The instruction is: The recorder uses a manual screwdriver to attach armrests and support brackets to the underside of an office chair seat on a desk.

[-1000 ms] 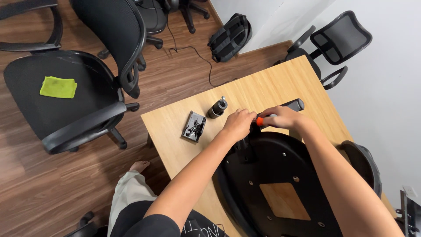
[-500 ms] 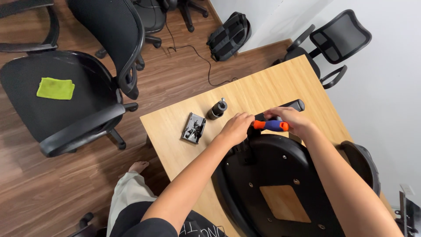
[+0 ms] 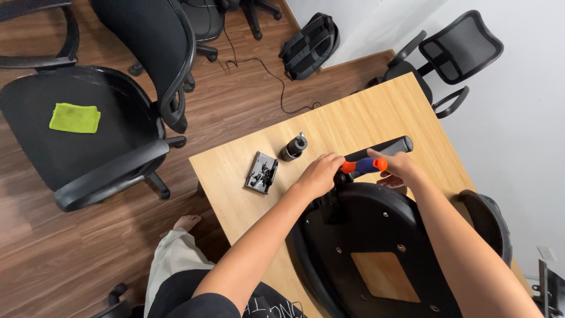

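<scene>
At frame centre, the left hand (image 3: 321,174) and right hand (image 3: 397,171) both gripped an orange-and-blue screwdriver (image 3: 365,165) above the overturned black chair seat (image 3: 376,247) lying on the wooden bench (image 3: 353,121), lower right.

Both arms are bare, with no sleeves, no watch and no rings to see. The left hand (image 3: 318,174) and right hand (image 3: 400,169) wear no gloves. Below the worktop (image 3: 247,194), near its front edge, the person wears a black top with pale letters on it. Left of that are light, cream-coloured trousers, and one bare foot (image 3: 187,222) with no shoe.
</scene>
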